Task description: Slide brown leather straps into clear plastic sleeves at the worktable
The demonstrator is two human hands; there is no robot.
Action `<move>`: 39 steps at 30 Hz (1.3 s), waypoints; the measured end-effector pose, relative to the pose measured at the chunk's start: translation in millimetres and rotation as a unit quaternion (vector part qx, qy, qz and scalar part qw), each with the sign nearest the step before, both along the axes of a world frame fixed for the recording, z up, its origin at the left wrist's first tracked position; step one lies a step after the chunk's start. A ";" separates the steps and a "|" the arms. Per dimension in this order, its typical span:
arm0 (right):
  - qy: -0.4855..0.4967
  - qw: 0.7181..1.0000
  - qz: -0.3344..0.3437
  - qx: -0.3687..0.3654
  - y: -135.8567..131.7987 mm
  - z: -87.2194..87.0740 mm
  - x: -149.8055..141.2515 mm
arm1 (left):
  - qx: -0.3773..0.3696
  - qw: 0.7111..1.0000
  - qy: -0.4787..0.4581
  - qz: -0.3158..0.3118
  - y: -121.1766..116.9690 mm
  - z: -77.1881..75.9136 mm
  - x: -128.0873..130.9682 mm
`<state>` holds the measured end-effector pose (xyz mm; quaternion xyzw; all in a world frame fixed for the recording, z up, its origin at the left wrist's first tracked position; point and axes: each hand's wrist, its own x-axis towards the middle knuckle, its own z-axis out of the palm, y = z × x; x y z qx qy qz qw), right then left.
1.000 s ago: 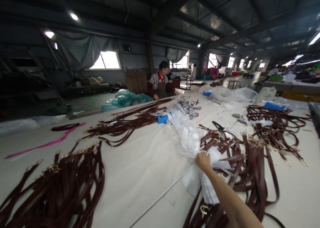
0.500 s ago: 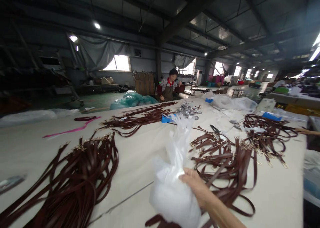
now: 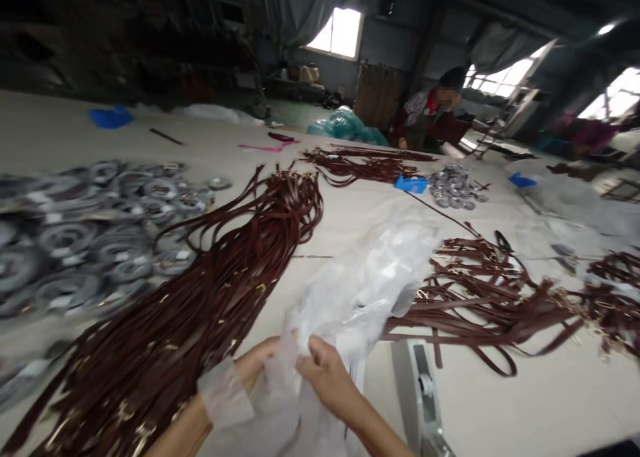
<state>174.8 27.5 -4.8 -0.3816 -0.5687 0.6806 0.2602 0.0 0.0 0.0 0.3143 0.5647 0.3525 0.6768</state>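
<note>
A crumpled translucent plastic bag (image 3: 370, 277) stretches from my hands across the middle of the table. My right hand (image 3: 327, 377) is closed on the gathered plastic, thumb against curled fingers. Beside it, my left hand (image 3: 260, 360) also grips the plastic, its fingertips partly covered by the film. A flap of clear plastic (image 3: 226, 393) lies over my left wrist. To the left is a long pile of dark brown straps (image 3: 240, 250) with gold-coloured clasps. More brown straps (image 3: 480, 310) lie right of the bag.
Coiled grey straps (image 3: 120, 243) cover the table's left side. A grey metal device (image 3: 417, 390) stands near my right forearm. Farther back lie a blue piece (image 3: 411, 183), grey coils (image 3: 455, 187) and teal bags (image 3: 345, 123). A person (image 3: 430, 113) is across the table.
The view has swung left and down. My left hand has come into view and grips the plastic. The bag, bunched upright in my right hand before, now lies stretched out and loose.
</note>
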 end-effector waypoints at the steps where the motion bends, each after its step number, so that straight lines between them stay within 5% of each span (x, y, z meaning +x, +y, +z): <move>1: -0.015 0.999 0.028 0.016 -3.0 3.4 -0.6 | -0.017 1.000 -0.026 0.001 -6.5 2.3 -5.8; 4: -0.060 0.992 0.096 0.062 -6.1 17.0 6.3 | -0.038 0.995 -0.091 0.006 -23.9 8.9 -20.5; 8: -0.119 0.977 0.056 0.167 0.9 39.4 19.3 | -0.019 0.990 -0.138 0.004 -35.7 17.6 -33.9; 10: -0.175 0.936 0.075 0.297 6.5 47.5 16.6 | -0.010 0.990 -0.139 -0.008 -37.2 22.7 -41.2; 12: -0.243 0.862 0.143 0.422 12.9 50.9 4.5 | -0.003 0.990 -0.136 -0.028 -37.3 28.8 -49.5; 14: -0.285 0.810 0.194 0.475 21.0 49.8 -14.7 | 0.005 0.991 -0.128 -0.047 -36.7 35.3 -58.5; 18: -0.251 0.836 0.227 0.432 41.5 42.6 -52.0 | 0.032 0.993 -0.107 -0.044 -40.1 46.2 -75.5; 22: -0.210 0.851 0.253 0.410 59.0 44.8 -67.0 | 0.068 0.993 -0.094 0.027 -60.4 48.4 -89.2; 28: -0.148 0.803 0.267 0.512 67.7 68.8 -72.8 | 0.102 0.979 -0.069 0.161 -94.3 55.4 -109.4; 32: -0.124 0.776 0.262 0.560 63.4 79.7 -83.8 | 0.226 0.894 0.103 0.374 -100.1 86.4 -101.0; 35: -0.116 0.770 0.246 0.578 58.6 87.1 -93.4 | 0.267 0.872 0.287 0.294 -94.7 105.4 -75.6; 39: -0.074 0.805 0.206 0.552 55.3 96.4 -101.6 | 0.192 0.854 0.469 0.119 -80.2 101.1 -47.8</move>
